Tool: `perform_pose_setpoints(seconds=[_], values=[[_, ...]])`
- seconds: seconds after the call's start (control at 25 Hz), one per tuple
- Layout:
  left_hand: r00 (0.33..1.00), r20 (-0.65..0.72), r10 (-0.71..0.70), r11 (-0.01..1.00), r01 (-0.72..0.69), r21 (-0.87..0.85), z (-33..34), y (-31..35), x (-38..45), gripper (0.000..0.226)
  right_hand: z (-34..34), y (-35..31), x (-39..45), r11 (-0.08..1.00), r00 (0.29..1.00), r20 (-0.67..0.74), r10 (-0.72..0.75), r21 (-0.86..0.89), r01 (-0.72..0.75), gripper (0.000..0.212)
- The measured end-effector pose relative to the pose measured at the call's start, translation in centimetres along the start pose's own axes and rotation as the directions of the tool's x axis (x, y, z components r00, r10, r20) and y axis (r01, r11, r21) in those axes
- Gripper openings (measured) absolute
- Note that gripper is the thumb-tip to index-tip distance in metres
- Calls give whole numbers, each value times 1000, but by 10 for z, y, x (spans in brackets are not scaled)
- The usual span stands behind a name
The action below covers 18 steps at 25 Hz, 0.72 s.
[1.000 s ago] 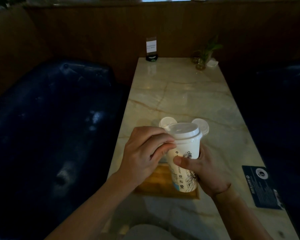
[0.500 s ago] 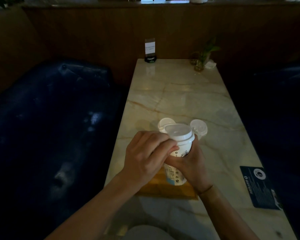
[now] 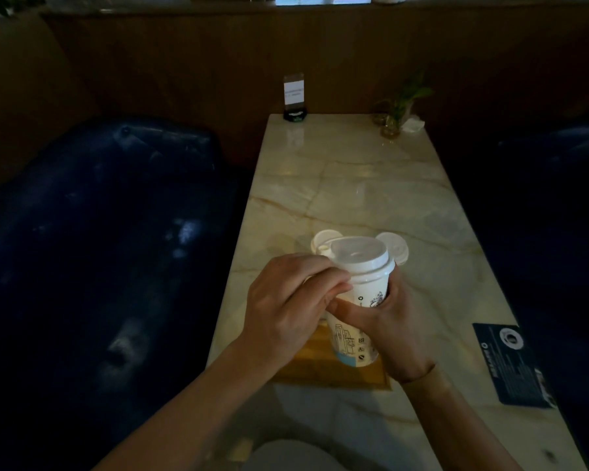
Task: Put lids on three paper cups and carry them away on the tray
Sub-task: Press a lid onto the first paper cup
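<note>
Standing near upright between both hands, the paper cup (image 3: 356, 321) has its long axis running from base at 6 o'clock to lid at 12 o'clock, the top leaning slightly away from the viewer. Its base sits on or just above the wooden tray (image 3: 323, 370); contact cannot be confirmed. The right hand (image 3: 393, 329) is wrapped around the cup body from 3 o'clock, thumb across the front. The left hand (image 3: 286, 307) comes in from 9 o'clock, fingers curled and pinching at the rim of the white lid (image 3: 361, 254). Both hands touch the cup; the left is nearer the lid edge, so the seating press falls to it. Two further lids (image 3: 322, 241) and (image 3: 395, 246) show just behind, at 11 and 1 o'clock; whether they sit on cups is hidden. Assessment: this lid appears on but not proven fully seated.
</note>
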<state>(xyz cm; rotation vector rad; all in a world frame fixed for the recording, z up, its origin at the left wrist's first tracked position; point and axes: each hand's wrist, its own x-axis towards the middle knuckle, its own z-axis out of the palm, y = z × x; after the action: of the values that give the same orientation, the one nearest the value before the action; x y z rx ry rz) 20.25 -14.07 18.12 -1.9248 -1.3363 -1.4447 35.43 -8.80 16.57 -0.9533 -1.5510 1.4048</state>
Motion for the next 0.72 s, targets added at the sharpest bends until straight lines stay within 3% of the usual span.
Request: perform_pose_setpoints(seconds=[0.24,0.4,0.6,0.72], values=[[998,-48,50,998,-51,-28,2,-6,-4,23,-3,4,-1,983,990,120,75,156,-94,78],[998,-20,67,997,-68,-27,-1,-12,-10,31,-3,6,2,984,985,149,82,147,-104,70],[998,0,-70,993,70,-91,-4,-16,-12,27,-1,7,5,994,989,135,65,77,-75,64],[992,-4,-124,987,123,-107,-5,-15,-10,21,1,8,6,992,989,124,76,94,-88,83]])
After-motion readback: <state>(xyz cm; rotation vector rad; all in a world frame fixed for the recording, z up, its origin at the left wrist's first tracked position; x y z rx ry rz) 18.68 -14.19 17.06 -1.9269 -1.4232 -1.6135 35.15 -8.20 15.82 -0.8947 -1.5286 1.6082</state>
